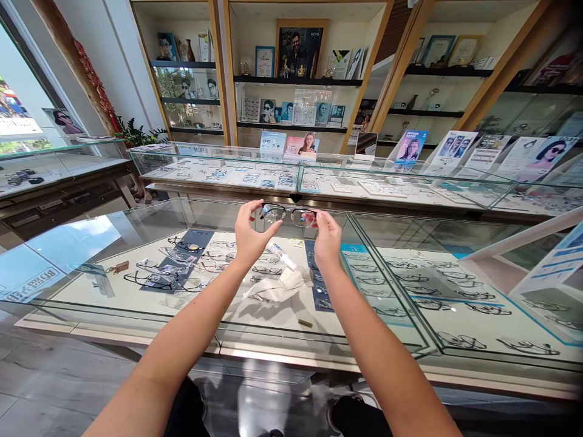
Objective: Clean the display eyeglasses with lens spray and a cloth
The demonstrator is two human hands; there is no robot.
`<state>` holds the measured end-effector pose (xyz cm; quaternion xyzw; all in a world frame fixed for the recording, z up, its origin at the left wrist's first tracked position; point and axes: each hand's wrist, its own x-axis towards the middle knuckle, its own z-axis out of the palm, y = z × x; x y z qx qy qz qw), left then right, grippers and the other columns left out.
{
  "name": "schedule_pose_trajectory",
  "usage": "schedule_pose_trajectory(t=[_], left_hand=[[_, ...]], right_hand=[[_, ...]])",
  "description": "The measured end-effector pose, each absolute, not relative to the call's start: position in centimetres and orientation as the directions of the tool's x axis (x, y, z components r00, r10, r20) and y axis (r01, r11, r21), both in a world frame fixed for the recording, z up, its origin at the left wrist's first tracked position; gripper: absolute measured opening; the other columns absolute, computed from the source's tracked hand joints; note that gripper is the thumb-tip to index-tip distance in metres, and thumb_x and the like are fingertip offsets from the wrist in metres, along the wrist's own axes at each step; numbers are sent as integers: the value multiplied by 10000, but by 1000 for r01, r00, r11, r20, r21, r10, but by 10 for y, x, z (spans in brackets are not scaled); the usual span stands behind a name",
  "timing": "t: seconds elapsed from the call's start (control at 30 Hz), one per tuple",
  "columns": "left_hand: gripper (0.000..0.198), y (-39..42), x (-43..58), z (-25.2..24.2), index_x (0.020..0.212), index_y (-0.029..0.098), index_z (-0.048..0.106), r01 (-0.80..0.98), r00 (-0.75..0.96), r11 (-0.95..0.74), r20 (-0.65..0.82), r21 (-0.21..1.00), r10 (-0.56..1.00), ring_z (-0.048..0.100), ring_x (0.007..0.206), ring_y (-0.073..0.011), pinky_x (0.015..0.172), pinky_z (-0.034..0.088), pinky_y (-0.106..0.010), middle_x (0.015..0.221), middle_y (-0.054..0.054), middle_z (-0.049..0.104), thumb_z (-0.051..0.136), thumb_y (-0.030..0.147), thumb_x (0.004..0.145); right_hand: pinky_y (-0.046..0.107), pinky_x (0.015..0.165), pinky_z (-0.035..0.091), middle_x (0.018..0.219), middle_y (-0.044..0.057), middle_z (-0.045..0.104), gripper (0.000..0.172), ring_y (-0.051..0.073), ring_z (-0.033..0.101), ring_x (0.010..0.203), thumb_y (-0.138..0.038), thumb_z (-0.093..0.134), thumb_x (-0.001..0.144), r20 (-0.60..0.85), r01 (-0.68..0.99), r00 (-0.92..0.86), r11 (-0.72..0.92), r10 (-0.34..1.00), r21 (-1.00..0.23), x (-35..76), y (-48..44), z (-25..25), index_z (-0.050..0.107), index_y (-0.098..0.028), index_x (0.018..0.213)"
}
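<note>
A pair of eyeglasses (291, 213) with dark upper rims is held up over the glass counter, lenses facing away. My left hand (252, 233) grips it at the left end, with the thumb stretched toward the lens. At the other end, my right hand (327, 238) pinches the frame near the hinge. Below them a crumpled pale cloth (277, 287) lies on the glass top. A small white bottle (282, 255) rests beside the cloth, tilted on its side.
Several eyeglass frames (152, 279) sit inside the glass display case (255, 355). A small brass-coloured piece (305, 323) is near the front edge. To the right stands an angled white display board (553, 261). Behind is another showcase (218, 176) with upright cards.
</note>
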<state>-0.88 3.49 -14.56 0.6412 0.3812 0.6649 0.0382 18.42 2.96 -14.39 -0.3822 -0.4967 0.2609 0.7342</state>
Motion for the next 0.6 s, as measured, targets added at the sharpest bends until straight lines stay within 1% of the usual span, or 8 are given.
schedule_pose_trajectory(t=[0.1, 0.17, 0.27, 0.33, 0.43, 0.6], left_hand=[[608, 36, -11, -144, 1348, 237, 667, 394, -175, -695, 791, 602, 586, 708, 1254, -301, 894, 586, -387, 1365, -138, 706, 888, 496, 844], [616, 38, -12, -145, 1354, 241, 658, 356, -173, -690, 770, 630, 614, 712, 1259, -298, 909, 583, -383, 1362, -137, 712, 892, 480, 837], [685, 41, -14, -146, 1412, 263, 626, 304, -168, -692, 752, 655, 638, 714, 1251, -288, 909, 583, -374, 1357, -130, 715, 899, 471, 820], [704, 42, -15, -147, 1439, 275, 623, 293, -155, -690, 745, 662, 649, 705, 1258, -284, 907, 582, -369, 1356, -127, 714, 893, 469, 819], [670, 45, -16, -148, 1428, 264, 636, 265, -137, -692, 737, 671, 662, 701, 1254, -281, 884, 578, -352, 1335, -130, 720, 871, 471, 835], [701, 50, -16, -147, 1404, 246, 629, 148, -129, -706, 721, 693, 681, 708, 1209, -264, 859, 577, -327, 1309, -126, 720, 895, 475, 798]], right_hand=[[406, 932, 551, 1050, 89, 839, 458, 269, 737, 1069, -641, 660, 930, 541, -3, 370, 583, 756, -813, 184, 29, -142, 812, -216, 1005], [425, 987, 547, 1102, 92, 832, 433, 272, 727, 1107, -617, 667, 929, 549, -4, 359, 589, 755, -808, 184, 29, -142, 820, -217, 997], [431, 1033, 533, 1139, 92, 815, 400, 268, 713, 1139, -578, 661, 930, 548, 0, 347, 584, 761, -812, 184, 30, -143, 825, -216, 975], [429, 1039, 530, 1154, 94, 807, 393, 266, 705, 1152, -564, 653, 928, 538, 9, 347, 571, 768, -821, 184, 31, -144, 829, -215, 968], [425, 1019, 534, 1155, 95, 805, 372, 269, 702, 1149, -545, 662, 906, 517, 15, 342, 546, 785, -838, 184, 34, -145, 833, -217, 944], [403, 961, 537, 1114, 76, 817, 319, 276, 698, 1117, -506, 658, 842, 447, -15, 343, 481, 826, -877, 183, 36, -147, 816, -231, 875]])
